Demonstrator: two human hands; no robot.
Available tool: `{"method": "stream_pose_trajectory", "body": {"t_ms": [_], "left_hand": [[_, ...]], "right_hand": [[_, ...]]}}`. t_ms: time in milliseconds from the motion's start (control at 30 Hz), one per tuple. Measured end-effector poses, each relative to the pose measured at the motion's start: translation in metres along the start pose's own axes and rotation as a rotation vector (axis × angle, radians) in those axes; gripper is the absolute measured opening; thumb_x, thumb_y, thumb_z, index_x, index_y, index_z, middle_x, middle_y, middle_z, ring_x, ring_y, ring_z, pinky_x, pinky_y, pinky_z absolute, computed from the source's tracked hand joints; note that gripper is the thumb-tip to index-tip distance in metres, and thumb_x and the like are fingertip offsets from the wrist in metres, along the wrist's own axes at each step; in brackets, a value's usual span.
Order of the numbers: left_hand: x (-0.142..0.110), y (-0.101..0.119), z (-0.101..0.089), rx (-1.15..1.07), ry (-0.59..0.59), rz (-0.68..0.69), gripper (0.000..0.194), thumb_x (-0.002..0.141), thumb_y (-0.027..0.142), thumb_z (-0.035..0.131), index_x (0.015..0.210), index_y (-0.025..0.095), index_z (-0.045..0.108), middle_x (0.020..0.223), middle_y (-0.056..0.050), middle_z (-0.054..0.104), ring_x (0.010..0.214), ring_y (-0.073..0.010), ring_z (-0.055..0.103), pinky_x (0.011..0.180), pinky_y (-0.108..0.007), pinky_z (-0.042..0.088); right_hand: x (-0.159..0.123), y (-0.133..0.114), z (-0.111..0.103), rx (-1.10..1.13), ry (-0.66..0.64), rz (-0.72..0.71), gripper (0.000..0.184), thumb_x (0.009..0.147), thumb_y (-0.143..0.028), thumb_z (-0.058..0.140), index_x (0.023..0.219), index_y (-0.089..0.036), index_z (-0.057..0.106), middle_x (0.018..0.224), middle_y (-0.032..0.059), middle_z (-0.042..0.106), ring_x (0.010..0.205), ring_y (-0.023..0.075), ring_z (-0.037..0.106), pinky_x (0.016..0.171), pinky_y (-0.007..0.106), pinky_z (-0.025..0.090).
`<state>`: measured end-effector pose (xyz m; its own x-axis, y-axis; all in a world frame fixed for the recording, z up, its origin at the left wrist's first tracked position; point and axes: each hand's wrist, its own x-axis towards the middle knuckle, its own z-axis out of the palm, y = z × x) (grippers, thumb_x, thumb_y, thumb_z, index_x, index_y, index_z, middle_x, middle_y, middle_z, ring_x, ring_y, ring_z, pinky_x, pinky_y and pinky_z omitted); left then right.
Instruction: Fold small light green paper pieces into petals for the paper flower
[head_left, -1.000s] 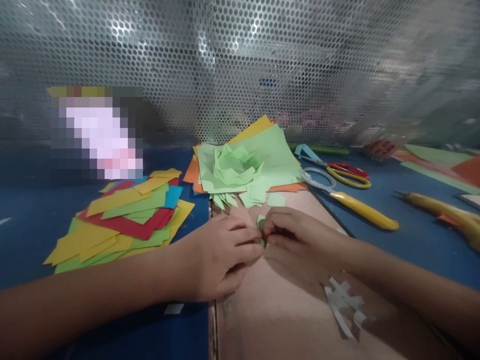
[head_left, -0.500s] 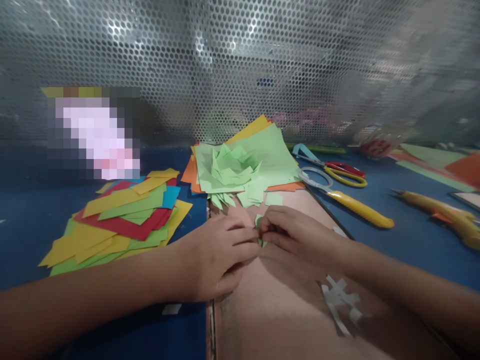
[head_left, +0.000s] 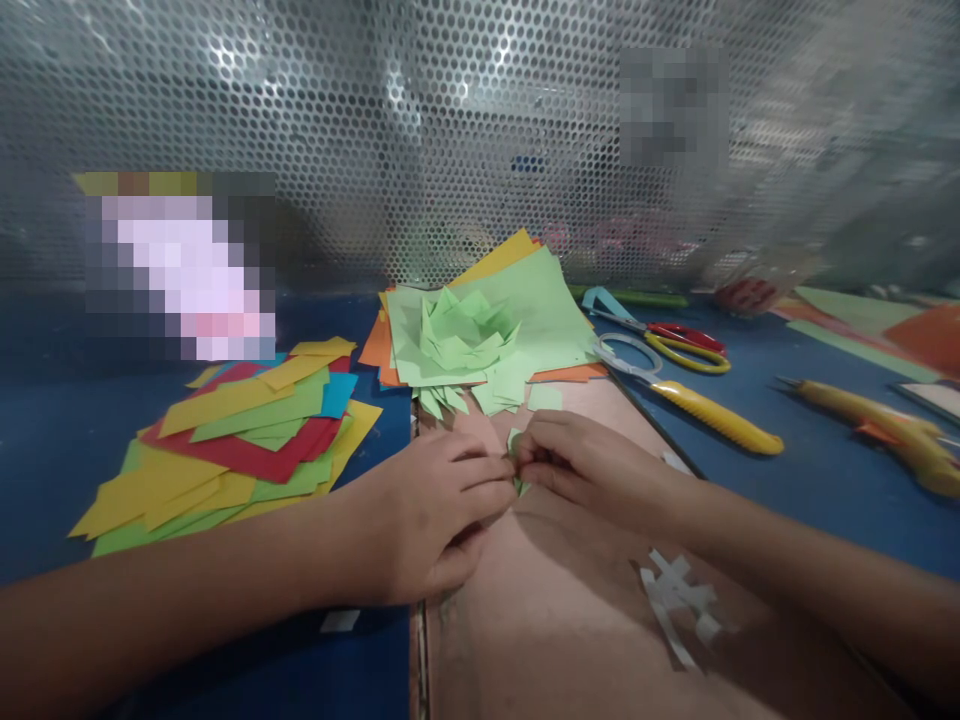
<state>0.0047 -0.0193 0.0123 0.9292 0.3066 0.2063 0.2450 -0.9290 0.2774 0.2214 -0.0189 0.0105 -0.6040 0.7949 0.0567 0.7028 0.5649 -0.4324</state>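
Note:
A small piece of green paper (head_left: 514, 440) is pinched between my two hands over the brown board (head_left: 540, 620). My left hand (head_left: 442, 510) comes in from the left, its fingertips closed at the paper's near edge. From the right, my right hand (head_left: 581, 455) grips the same piece between thumb and fingers. Most of the paper is hidden behind my fingers. Just beyond lie pointed green paper bits (head_left: 442, 402) and small green squares (head_left: 504, 385). A folded green paper flower shape (head_left: 469, 335) rests on the green sheets (head_left: 555, 300) behind them.
Left of my arm is a pile of coloured paper strips (head_left: 247, 420). On the right lie scissors (head_left: 686, 350), a yellow-handled tool with a white ring (head_left: 720, 415) and a yellow glue gun (head_left: 862, 410). White paper strips (head_left: 679, 595) sit near my right forearm. A perforated metal panel (head_left: 337, 120) stands behind.
The whole view has shifted very slightly to the left. Both hands keep their hold on the green paper, with hardly any finger movement.

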Motion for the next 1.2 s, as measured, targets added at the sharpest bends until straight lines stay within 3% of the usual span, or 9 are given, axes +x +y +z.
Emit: {"method": "stream_pose_trajectory", "body": {"t_ms": [567, 933, 1200], "left_hand": [[-0.0010, -0.0008, 0.0032, 0.018, 0.043, 0.008, 0.036, 0.081, 0.016, 0.044, 0.116, 0.013, 0.054, 0.116, -0.011, 0.058, 0.101, -0.0246, 0.051, 0.092, -0.039, 0.040], [0.0006, 0.0010, 0.0011, 0.095, -0.037, 0.054, 0.030, 0.087, 0.019, 0.043, 0.113, 0.011, 0.056, 0.114, -0.013, 0.058, 0.105, -0.0261, 0.049, 0.092, -0.042, 0.040], [-0.0007, -0.0009, 0.0033, 0.007, 0.031, 0.032, 0.035, 0.080, 0.015, 0.046, 0.113, 0.013, 0.056, 0.115, -0.011, 0.058, 0.104, -0.0247, 0.050, 0.093, -0.040, 0.040]], "right_hand": [[-0.0011, 0.0016, 0.0023, 0.023, 0.017, 0.011, 0.010, 0.080, -0.010, 0.053, 0.075, -0.018, 0.054, 0.074, 0.0008, 0.055, 0.069, 0.0135, 0.049, 0.063, 0.023, 0.036], [-0.0005, 0.0016, 0.0019, 0.038, 0.016, 0.026, 0.010, 0.080, -0.011, 0.054, 0.073, -0.018, 0.053, 0.072, 0.0001, 0.054, 0.066, 0.0127, 0.047, 0.061, 0.023, 0.035], [-0.0020, 0.0013, 0.0022, 0.069, 0.010, 0.114, 0.006, 0.079, -0.014, 0.053, 0.076, -0.018, 0.050, 0.070, -0.0007, 0.051, 0.062, 0.0121, 0.044, 0.055, 0.023, 0.032]]}}
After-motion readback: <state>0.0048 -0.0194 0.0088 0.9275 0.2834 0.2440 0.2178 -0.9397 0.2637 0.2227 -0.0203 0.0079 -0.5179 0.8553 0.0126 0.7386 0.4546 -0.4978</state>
